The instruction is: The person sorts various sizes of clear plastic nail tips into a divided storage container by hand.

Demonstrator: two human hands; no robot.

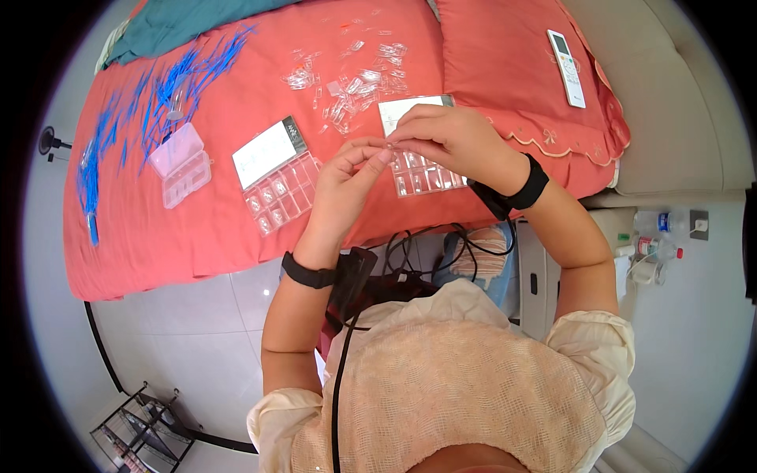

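My left hand [349, 183] and my right hand [461, 145] meet at the fingertips, pinching a small clear plastic piece [391, 143] that my fingers mostly hide. Below them lies a clear compartment box [434, 192] with clear nail tips in its cells, its lid [393, 112] folded back and lined with white paper. To the left, a second clear compartment box [301, 183] lies open, with nail tips in several cells nearest me. Its lid [263, 151] also bears writing. Beyond the boxes, a loose pile of clear nail tips [358, 88] spreads over the red bedspread [349, 219].
Blue thin strips [177, 77] lie scattered at the left, beside a small open pink plastic case [180, 154] and a clear cup [175, 106]. A white remote control [566, 68] rests at the right. Black cables [408, 248] hang by the bed edge. Bottles [653, 245] stand at right.
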